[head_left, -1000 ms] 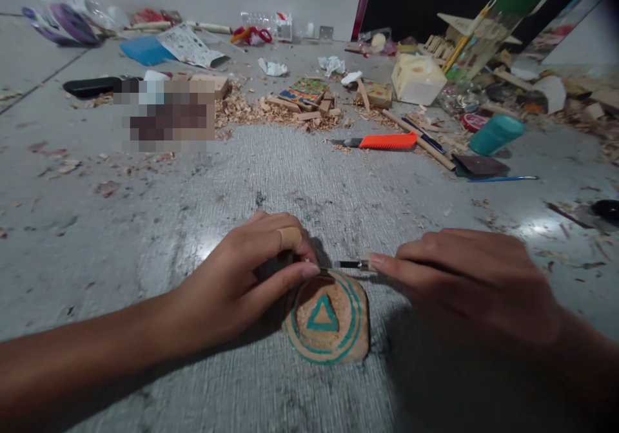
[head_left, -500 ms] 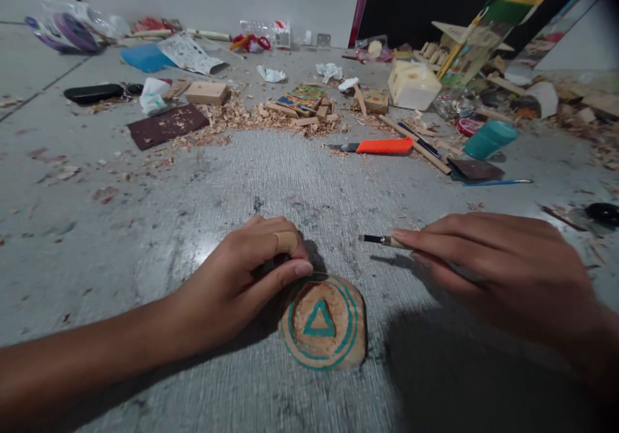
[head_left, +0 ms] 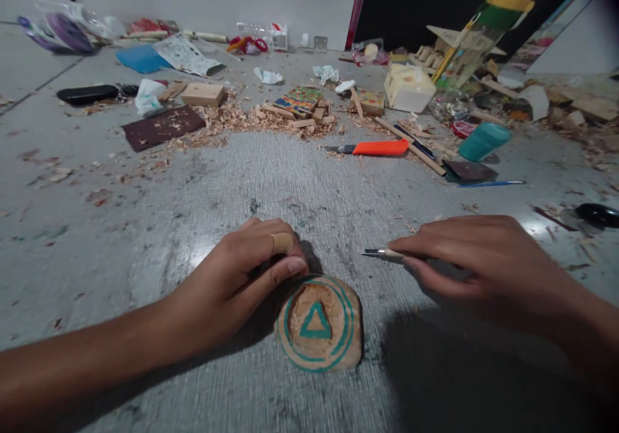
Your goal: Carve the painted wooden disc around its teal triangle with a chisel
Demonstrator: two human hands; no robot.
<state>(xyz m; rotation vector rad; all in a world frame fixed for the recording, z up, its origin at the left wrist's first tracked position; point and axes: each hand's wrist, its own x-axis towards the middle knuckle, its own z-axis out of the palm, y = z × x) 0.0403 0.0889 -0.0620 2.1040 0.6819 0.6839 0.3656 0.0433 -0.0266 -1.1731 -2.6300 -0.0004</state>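
A round piece of wood [head_left: 344, 354] lies flat on the grey surface, with green rings and a green triangle drawn on it. Around the triangle the wood is carved into a rough hollow. My left hand [head_left: 254, 262], with a beige bandage on one finger, is closed at the far left rim of the wood, thumb tip against the edge; the other fingertips are hidden. To the right, my right hand [head_left: 476, 269] pinches a wood chisel [head_left: 378, 252] by its handle. The chisel's metal tip points left, above the surface and apart from the wood.
An orange-handled craft knife [head_left: 380, 148] lies ahead, near a long wooden stick [head_left: 416, 149]. Wood shavings [head_left: 249, 112] and small blocks spread behind it. Brown sandpaper [head_left: 162, 127] sits at left, a teal container [head_left: 484, 141] and a yellow-capped bottle [head_left: 500, 17] at right.
The chisel has rolled in my right hand, so its blade now shows more edge-on. My left hand stays at the wood's rim. The whole view has shifted slightly.
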